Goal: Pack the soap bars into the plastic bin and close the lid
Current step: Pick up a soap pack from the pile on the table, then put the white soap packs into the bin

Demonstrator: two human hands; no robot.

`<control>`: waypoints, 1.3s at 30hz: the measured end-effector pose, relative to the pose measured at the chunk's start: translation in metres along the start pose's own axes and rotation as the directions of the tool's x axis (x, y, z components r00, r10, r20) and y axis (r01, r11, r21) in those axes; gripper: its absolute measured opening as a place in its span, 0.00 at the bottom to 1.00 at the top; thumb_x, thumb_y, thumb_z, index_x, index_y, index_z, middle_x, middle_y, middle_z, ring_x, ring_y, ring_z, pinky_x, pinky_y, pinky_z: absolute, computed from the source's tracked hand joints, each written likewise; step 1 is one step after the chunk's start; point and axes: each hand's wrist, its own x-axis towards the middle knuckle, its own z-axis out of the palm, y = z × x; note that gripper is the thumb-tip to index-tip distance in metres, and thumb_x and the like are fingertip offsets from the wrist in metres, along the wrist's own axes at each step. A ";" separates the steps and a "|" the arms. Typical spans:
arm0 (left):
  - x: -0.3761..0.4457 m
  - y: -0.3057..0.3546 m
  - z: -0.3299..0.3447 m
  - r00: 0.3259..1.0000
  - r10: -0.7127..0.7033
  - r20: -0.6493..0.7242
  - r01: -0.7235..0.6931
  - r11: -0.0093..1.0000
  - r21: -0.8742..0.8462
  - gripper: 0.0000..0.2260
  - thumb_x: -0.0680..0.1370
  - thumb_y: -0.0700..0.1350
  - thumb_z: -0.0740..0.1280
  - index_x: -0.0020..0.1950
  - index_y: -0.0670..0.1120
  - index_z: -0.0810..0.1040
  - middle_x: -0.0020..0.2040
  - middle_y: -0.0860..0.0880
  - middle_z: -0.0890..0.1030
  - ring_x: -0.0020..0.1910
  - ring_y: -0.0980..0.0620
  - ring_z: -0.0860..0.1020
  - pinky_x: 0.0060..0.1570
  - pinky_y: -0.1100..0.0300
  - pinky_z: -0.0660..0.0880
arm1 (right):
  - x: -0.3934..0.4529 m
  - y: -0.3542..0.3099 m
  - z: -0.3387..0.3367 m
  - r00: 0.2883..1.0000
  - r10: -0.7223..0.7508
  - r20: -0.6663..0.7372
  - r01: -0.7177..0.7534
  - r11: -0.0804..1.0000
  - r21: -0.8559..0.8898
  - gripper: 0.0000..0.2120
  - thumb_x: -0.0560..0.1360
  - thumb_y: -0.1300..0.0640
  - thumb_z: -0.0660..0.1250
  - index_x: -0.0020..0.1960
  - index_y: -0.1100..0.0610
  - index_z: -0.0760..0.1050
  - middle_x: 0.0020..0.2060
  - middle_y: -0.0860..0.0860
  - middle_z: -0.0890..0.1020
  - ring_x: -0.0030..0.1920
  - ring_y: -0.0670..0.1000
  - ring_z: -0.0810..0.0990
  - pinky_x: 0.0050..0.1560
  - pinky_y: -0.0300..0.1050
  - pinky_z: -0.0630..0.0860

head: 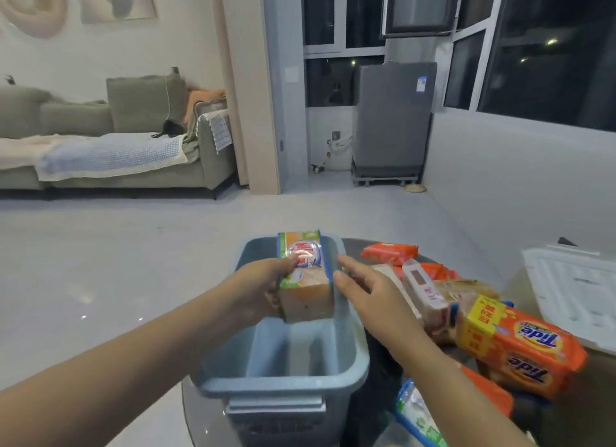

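Over bin [350, 366] — left hand [256, 285] gripping soap pack [305, 276]

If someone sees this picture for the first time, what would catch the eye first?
First, the soap pack held over the open blue bin at centre: the left hand grips it, the right hand hovers beside it. Next, the bright orange Tide pack among other soap packs to the right.

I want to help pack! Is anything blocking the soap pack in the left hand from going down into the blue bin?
Nothing visible blocks it. The left hand holds the soap pack right over the open blue bin, whose inside looks bare below it.
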 end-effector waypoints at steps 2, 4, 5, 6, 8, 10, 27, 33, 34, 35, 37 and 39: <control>0.010 -0.006 0.001 0.997 -0.071 -0.041 0.072 0.997 0.030 0.12 0.80 0.46 0.61 0.59 0.42 0.75 0.46 0.44 0.81 0.37 0.47 0.78 0.34 0.56 0.73 | 0.001 0.009 0.006 0.999 0.039 0.011 -0.038 0.999 -0.016 0.22 0.77 0.51 0.61 0.71 0.47 0.64 0.71 0.45 0.67 0.70 0.44 0.63 0.68 0.41 0.62; 0.022 -0.011 0.002 0.990 -0.120 -0.073 0.124 0.991 0.048 0.10 0.80 0.44 0.61 0.58 0.42 0.75 0.44 0.44 0.80 0.38 0.47 0.77 0.37 0.54 0.73 | 0.000 0.016 0.010 0.991 0.124 0.049 -0.128 0.987 0.092 0.23 0.78 0.52 0.60 0.72 0.44 0.61 0.67 0.40 0.68 0.65 0.41 0.66 0.60 0.36 0.66; 0.028 -0.014 0.003 0.987 -0.139 -0.080 0.143 0.989 0.047 0.10 0.80 0.44 0.61 0.58 0.41 0.75 0.44 0.43 0.80 0.39 0.46 0.77 0.39 0.53 0.74 | -0.001 0.018 0.012 0.986 0.153 0.068 -0.163 0.973 0.162 0.22 0.78 0.51 0.59 0.71 0.40 0.61 0.63 0.35 0.69 0.61 0.38 0.69 0.54 0.32 0.69; 0.034 -0.015 0.004 0.985 -0.151 -0.085 0.156 0.986 0.052 0.10 0.80 0.44 0.61 0.58 0.41 0.75 0.44 0.43 0.80 0.39 0.46 0.78 0.39 0.53 0.74 | -0.002 0.021 0.012 0.983 0.168 0.074 -0.179 0.961 0.210 0.22 0.78 0.50 0.59 0.69 0.36 0.60 0.58 0.29 0.69 0.55 0.33 0.71 0.47 0.28 0.69; 0.046 -0.017 0.007 0.984 -0.156 -0.087 0.164 0.982 0.093 0.12 0.80 0.43 0.61 0.60 0.39 0.75 0.49 0.41 0.82 0.40 0.46 0.78 0.41 0.53 0.74 | -0.002 0.026 0.013 0.984 0.168 0.067 -0.179 0.952 0.248 0.19 0.78 0.50 0.60 0.61 0.29 0.60 0.45 0.18 0.70 0.44 0.23 0.73 0.38 0.22 0.70; 0.057 -0.020 0.014 0.984 -0.158 -0.082 0.167 0.979 0.119 0.14 0.81 0.43 0.59 0.64 0.38 0.74 0.58 0.39 0.81 0.46 0.44 0.79 0.45 0.52 0.75 | -0.001 0.028 0.012 0.983 0.163 0.088 -0.180 0.949 0.260 0.17 0.77 0.52 0.61 0.51 0.27 0.64 0.37 0.17 0.73 0.41 0.20 0.72 0.36 0.19 0.69; 0.090 -0.052 0.022 0.975 -0.182 -0.124 0.211 0.932 0.296 0.15 0.83 0.46 0.55 0.66 0.42 0.72 0.65 0.40 0.77 0.53 0.45 0.76 0.59 0.51 0.73 | 0.000 0.032 0.008 0.982 0.126 0.138 -0.158 0.955 0.251 0.19 0.77 0.49 0.61 0.45 0.22 0.66 0.39 0.17 0.74 0.45 0.22 0.74 0.37 0.19 0.69; 0.080 -0.032 0.025 0.984 -0.055 -0.171 0.132 0.865 0.484 0.26 0.80 0.56 0.56 0.68 0.37 0.71 0.65 0.38 0.76 0.63 0.39 0.76 0.65 0.47 0.72 | -0.001 0.029 -0.003 0.989 0.125 0.077 -0.138 0.971 0.197 0.20 0.76 0.48 0.62 0.67 0.41 0.67 0.51 0.29 0.75 0.48 0.26 0.75 0.44 0.23 0.70; 0.078 -0.027 0.025 0.983 -0.014 -0.184 0.104 0.866 0.489 0.27 0.80 0.57 0.56 0.68 0.37 0.70 0.64 0.38 0.76 0.63 0.39 0.75 0.65 0.47 0.71 | -0.002 0.028 -0.006 0.993 0.114 0.026 -0.117 0.981 0.155 0.18 0.77 0.50 0.62 0.67 0.44 0.69 0.49 0.30 0.75 0.47 0.26 0.75 0.40 0.20 0.69; 0.074 -0.022 0.025 0.980 0.037 -0.197 0.067 0.864 0.500 0.27 0.80 0.57 0.55 0.68 0.37 0.70 0.64 0.39 0.76 0.62 0.40 0.75 0.64 0.49 0.71 | -0.001 0.028 -0.011 0.995 0.097 -0.031 -0.093 0.992 0.089 0.16 0.77 0.51 0.61 0.65 0.45 0.72 0.48 0.31 0.76 0.47 0.28 0.76 0.38 0.20 0.69; 0.066 -0.013 0.028 0.962 0.182 -0.202 -0.045 0.840 0.541 0.25 0.80 0.55 0.55 0.68 0.39 0.71 0.63 0.43 0.77 0.60 0.45 0.76 0.58 0.56 0.70 | 0.001 0.030 -0.020 0.989 0.065 -0.135 -0.072 0.996 -0.052 0.13 0.77 0.51 0.61 0.61 0.46 0.75 0.49 0.37 0.78 0.48 0.34 0.76 0.38 0.23 0.68; 0.055 -0.007 0.034 0.923 0.347 -0.167 -0.190 0.787 0.587 0.21 0.80 0.54 0.56 0.69 0.43 0.70 0.64 0.47 0.76 0.61 0.49 0.74 0.55 0.58 0.67 | 0.006 0.036 -0.032 0.973 0.055 -0.223 -0.090 0.985 -0.148 0.12 0.77 0.50 0.61 0.59 0.46 0.76 0.50 0.38 0.78 0.45 0.34 0.74 0.40 0.27 0.66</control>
